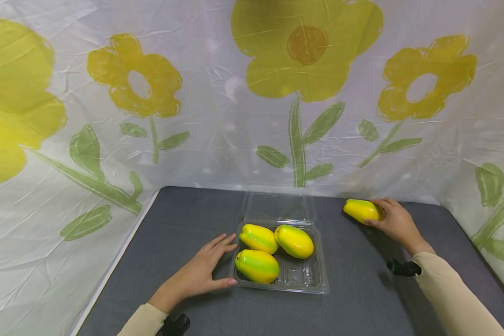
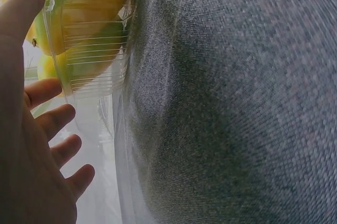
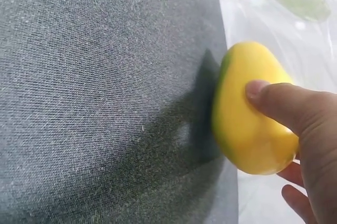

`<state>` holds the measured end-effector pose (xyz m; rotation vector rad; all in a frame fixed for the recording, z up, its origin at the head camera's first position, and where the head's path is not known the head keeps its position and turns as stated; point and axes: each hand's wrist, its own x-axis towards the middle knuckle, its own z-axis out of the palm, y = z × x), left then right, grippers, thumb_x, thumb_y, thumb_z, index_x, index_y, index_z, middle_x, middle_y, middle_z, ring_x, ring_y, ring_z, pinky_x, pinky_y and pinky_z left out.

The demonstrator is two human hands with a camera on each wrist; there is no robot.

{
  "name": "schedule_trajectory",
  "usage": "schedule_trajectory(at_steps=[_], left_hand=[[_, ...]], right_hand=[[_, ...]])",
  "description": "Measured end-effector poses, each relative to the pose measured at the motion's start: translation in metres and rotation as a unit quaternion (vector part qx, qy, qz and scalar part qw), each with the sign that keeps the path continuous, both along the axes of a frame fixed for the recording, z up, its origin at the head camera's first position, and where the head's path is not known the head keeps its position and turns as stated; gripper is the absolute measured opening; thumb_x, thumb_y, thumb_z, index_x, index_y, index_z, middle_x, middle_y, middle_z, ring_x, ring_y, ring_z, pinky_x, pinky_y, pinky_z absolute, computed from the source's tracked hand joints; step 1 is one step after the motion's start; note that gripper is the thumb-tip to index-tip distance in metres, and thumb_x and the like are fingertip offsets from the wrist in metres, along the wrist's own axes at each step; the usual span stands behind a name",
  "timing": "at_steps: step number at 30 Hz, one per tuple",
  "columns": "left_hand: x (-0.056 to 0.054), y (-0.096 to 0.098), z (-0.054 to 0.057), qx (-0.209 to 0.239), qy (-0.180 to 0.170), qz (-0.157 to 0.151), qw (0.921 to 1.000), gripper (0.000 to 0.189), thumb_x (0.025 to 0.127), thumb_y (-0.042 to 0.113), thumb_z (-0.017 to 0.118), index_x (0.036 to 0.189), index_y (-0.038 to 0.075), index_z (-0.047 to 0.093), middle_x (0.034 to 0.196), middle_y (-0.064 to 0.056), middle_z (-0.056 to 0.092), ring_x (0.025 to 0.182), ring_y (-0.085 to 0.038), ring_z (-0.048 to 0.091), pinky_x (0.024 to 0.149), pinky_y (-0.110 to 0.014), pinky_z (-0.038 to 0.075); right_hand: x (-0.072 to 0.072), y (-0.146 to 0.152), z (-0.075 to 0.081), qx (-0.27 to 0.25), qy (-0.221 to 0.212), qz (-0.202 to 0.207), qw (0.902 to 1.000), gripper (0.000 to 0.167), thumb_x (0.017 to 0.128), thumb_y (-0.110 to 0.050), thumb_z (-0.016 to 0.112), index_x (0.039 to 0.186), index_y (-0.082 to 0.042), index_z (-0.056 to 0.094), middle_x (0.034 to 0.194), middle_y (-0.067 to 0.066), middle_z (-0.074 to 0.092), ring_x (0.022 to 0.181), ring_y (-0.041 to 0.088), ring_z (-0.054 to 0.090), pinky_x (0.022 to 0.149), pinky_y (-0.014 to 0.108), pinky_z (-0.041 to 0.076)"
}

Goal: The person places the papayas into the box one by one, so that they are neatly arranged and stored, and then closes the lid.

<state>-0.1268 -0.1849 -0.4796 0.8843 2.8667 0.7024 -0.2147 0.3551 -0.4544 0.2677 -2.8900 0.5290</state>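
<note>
A yellow-green fruit is held by the right hand near the far edge of the table, toward its right side. It is gripped between the thumb and the curled fingers; whether its underside is touching the table is hard to tell. To its left, well apart, a clear box is set on the table, its lid laid open toward the far edge. In the box are held three more fruits: two along the left, one at the far right. The box's left rim is flanked by the left hand, its fingers spread and loosely extended. Beyond the table is hung a white sheet, printed with yellow flowers.
</note>
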Motion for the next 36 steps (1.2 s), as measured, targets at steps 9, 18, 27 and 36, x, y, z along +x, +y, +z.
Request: schedule_trajectory(at_steps=[9,18,27,36], left_hand=[[-0.001,0.0,-0.001,-0.003,0.003,0.001,1.0,0.092,0.081,0.079,0.054,0.153,0.025,0.038,0.167,0.008,0.02,0.155,-0.026,0.018,0.116,-0.064,0.031],[-0.001,0.0,-0.001,-0.006,0.001,0.001,1.0,0.092,0.08,0.08,0.053,0.153,0.026,0.037,0.167,0.008,0.019,0.155,-0.026,0.018,0.116,-0.064,0.031],[-0.001,0.0,0.0,-0.003,0.0,0.001,1.0,0.092,0.08,0.08,0.053,0.153,0.026,0.037,0.167,0.008,0.019,0.155,-0.026,0.018,0.115,-0.064,0.032],[-0.001,-0.001,-0.002,0.0,0.0,0.0,1.0,0.091,0.081,0.08,0.054,0.153,0.027,0.037,0.167,0.009,0.019,0.155,-0.025,0.017,0.115,-0.064,0.031]], right_hand=[[0.009,0.0,0.007,-0.006,0.007,0.013,0.9999,0.071,0.082,-0.035,0.08,0.135,0.005,0.054,0.125,0.027,0.057,0.108,0.046,0.057,0.086,0.063,0.046],[0.019,0.0,0.012,-0.01,-0.013,0.013,0.9998,0.07,0.081,-0.036,0.081,0.135,0.001,0.056,0.123,0.024,0.058,0.109,0.044,0.057,0.085,0.063,0.046],[0.027,-0.004,0.02,-0.014,-0.023,0.026,0.9993,0.072,0.08,-0.04,0.081,0.136,-0.001,0.056,0.127,0.025,0.059,0.112,0.043,0.057,0.086,0.064,0.046],[0.038,-0.012,0.026,-0.027,-0.041,0.044,0.9978,0.075,0.079,-0.046,0.08,0.137,-0.003,0.056,0.128,0.022,0.062,0.112,0.04,0.059,0.088,0.062,0.047]])
